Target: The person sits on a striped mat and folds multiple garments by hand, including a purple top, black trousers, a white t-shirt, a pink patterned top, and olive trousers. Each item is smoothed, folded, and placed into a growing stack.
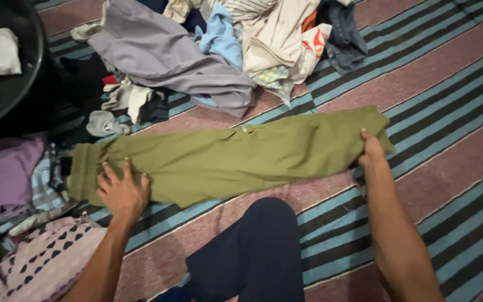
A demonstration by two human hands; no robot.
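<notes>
A pair of olive green trousers lies folded lengthwise across a striped mat, waistband to the left and leg ends to the right. My left hand presses flat on the trousers near the waistband, fingers spread. At the other end, my right hand pinches the leg hems. My knee in dark blue cloth sits just below the trousers.
A heap of mixed clothes with a grey garment lies beyond the trousers. A black tub stands at the upper left. Purple, checked and heart-patterned pink cloths pile up at the left. The striped mat extends right.
</notes>
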